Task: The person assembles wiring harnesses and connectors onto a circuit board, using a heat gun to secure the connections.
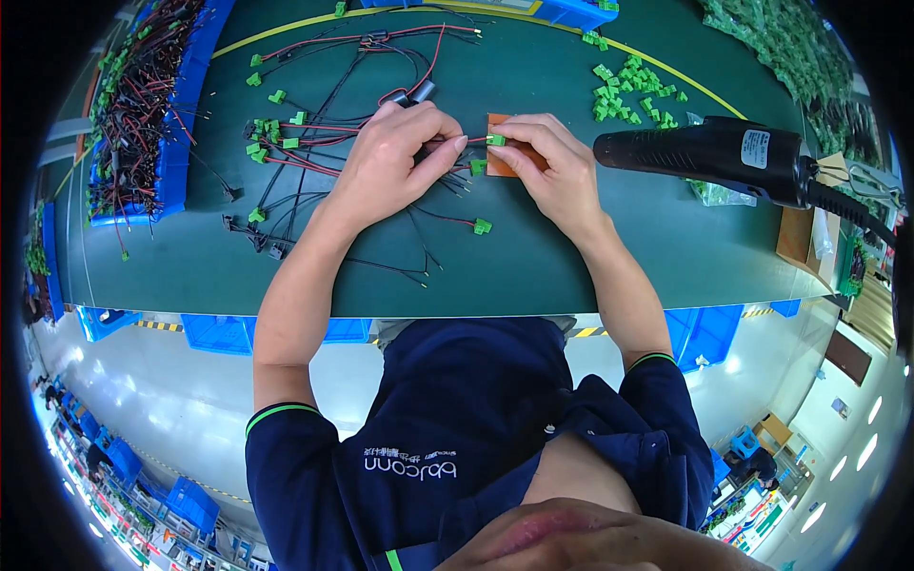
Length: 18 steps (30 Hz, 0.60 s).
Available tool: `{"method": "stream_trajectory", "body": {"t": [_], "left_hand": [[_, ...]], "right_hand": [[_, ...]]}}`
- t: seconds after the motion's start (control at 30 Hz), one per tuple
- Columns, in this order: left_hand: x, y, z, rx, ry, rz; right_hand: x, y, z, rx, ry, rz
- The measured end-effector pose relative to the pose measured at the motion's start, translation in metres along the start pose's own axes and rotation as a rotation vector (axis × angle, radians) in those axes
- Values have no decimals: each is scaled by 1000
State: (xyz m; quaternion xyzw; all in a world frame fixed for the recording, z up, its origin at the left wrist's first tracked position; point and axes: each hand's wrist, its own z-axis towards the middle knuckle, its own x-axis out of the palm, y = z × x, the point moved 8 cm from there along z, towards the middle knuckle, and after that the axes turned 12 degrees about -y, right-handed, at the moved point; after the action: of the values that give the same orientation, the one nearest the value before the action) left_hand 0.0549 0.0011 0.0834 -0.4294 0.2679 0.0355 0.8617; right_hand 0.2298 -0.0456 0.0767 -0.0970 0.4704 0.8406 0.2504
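My left hand (398, 157) is closed in a pinch on a red wire, whose end runs right to a small green terminal connector (496, 140). Thumb and forefinger of my right hand (554, 169) grip that connector above an orange block (500, 167) on the green table. Another green connector (478, 167) lies at the block's left edge. Around and beneath my left hand spread red and black cables (309, 143), several with green connectors on their ends. One connector (482, 226) on a cable lies nearer to me.
A blue bin (171, 176) heaped with cables stands at left. Loose green connectors (628, 90) are scattered at the far right. A black handheld tool (705, 157) with a cord points toward my right hand. Clear plastic bags (781, 48) of green parts lie beyond it.
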Motion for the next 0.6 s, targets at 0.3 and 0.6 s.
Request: {"method": "stream_trajectory", "body": {"t": [0.3, 0.6], "left_hand": [[0, 0, 0, -24, 57, -32], [0, -3, 0, 18, 61, 15]], "right_hand": [[-2, 7, 3, -108, -6, -90], [0, 14, 4, -141, 33, -96]]}}
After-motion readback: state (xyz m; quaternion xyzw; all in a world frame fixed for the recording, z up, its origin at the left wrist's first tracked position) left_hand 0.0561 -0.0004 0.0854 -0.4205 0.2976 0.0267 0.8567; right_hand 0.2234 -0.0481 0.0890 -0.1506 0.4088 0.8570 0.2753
